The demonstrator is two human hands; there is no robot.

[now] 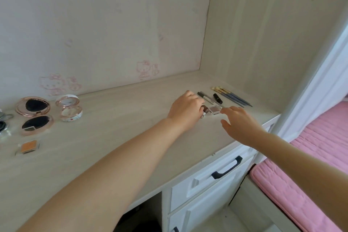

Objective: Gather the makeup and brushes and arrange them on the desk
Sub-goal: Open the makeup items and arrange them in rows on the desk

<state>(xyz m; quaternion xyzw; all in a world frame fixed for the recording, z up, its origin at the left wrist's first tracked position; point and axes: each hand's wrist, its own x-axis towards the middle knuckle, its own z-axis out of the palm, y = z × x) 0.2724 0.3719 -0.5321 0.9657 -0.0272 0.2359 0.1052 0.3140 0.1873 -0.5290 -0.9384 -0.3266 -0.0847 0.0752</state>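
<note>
Left grip (185,108) pinches small, clear-cased brown eyeshadow (205,111).

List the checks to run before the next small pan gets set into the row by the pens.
1. Left hand grips the brown pan: ok.
2. Right hand touches the clear square pan: cannot tell; its open fingers reach the pan's edge.
3. Brushes lie side by side: ok.
4. Pens and black tube lie in line beside the brushes: ok.
5. All makeup gathered at the row: not ok; the orange pan and the compacts lie far off at the left end of the desk.
</note>
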